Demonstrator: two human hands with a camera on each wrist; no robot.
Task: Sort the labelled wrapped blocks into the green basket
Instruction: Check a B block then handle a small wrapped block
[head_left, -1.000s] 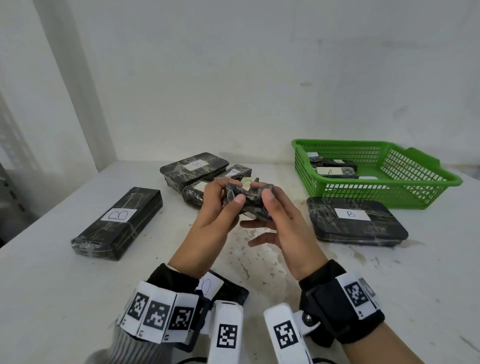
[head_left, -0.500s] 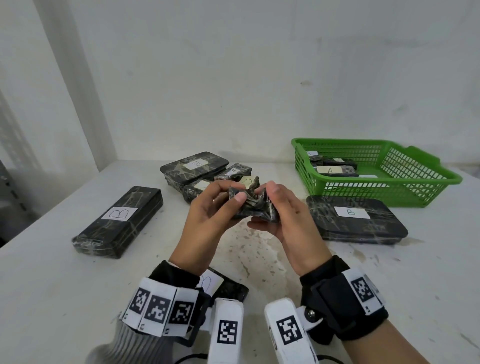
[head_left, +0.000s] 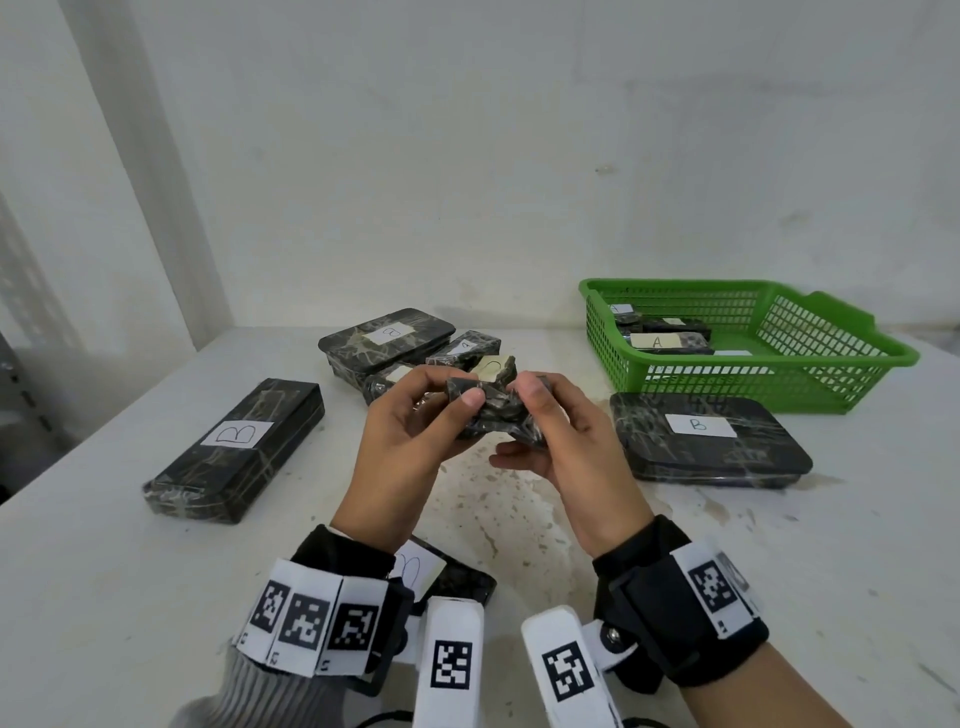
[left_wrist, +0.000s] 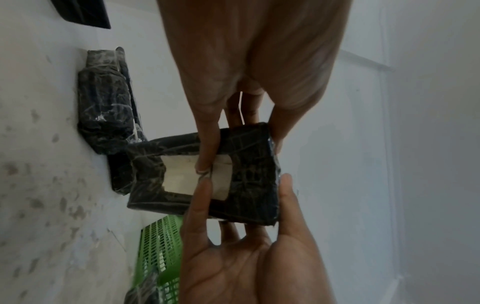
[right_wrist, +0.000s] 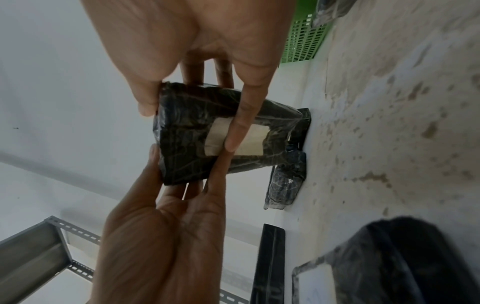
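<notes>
Both hands hold one small black wrapped block (head_left: 493, 413) above the table's middle. My left hand (head_left: 452, 387) pinches its left end, thumb on the near side. My right hand (head_left: 519, 423) grips its right end. The block's pale label (left_wrist: 179, 176) faces away from my head, and both index fingers lie across it; the block (right_wrist: 197, 133) shows the same way in the right wrist view. The green basket (head_left: 727, 285) stands at the back right and holds several wrapped blocks, one labelled A (head_left: 667, 342).
A long block labelled B (head_left: 239, 447) lies at the left. A flat B block (head_left: 706, 441) sits in front of the basket. Behind the hands are a flat labelled block (head_left: 387, 338) and a small block (head_left: 467, 345). Another labelled block (head_left: 452, 577) lies by my left wrist.
Both hands have turned the small block between them and shifted their thumbs on it. It stays in about the same place above the table.
</notes>
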